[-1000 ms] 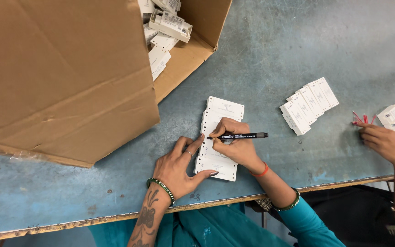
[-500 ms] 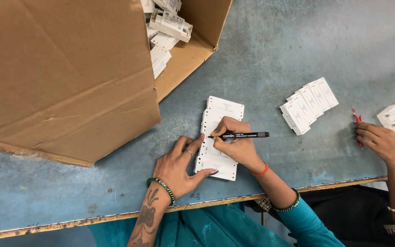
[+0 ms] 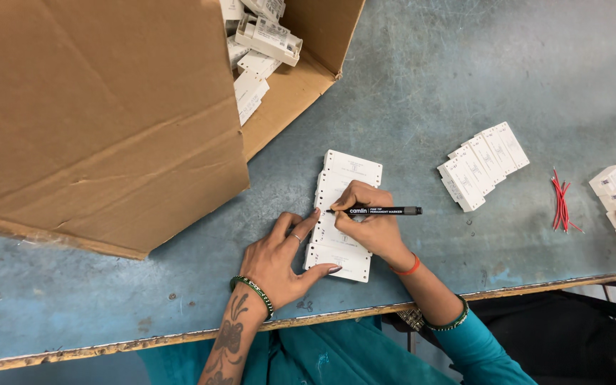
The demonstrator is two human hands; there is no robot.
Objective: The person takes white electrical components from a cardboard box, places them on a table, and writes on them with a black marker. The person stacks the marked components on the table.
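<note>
Pressing flat, fingers spread, the left hand [image 3: 279, 260] steadies a row of white plastic units [image 3: 344, 214] near the table [image 3: 429, 93] edge; the right hand [image 3: 368, 221] grips a black marker [image 3: 379, 211] over them, cardboard box [image 3: 108, 121] beyond

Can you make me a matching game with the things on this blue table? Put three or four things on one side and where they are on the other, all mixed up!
Things:
1. black marker
2. red wires
3. cardboard box
4. left hand

Places:
A. loose on the table between two groups of white parts
B. held in the right hand, tip on the row of white parts
C. flat on the near end of that row
D. big, at the table's far left, white parts inside

Pairs: 1-B, 2-A, 3-D, 4-C
</note>
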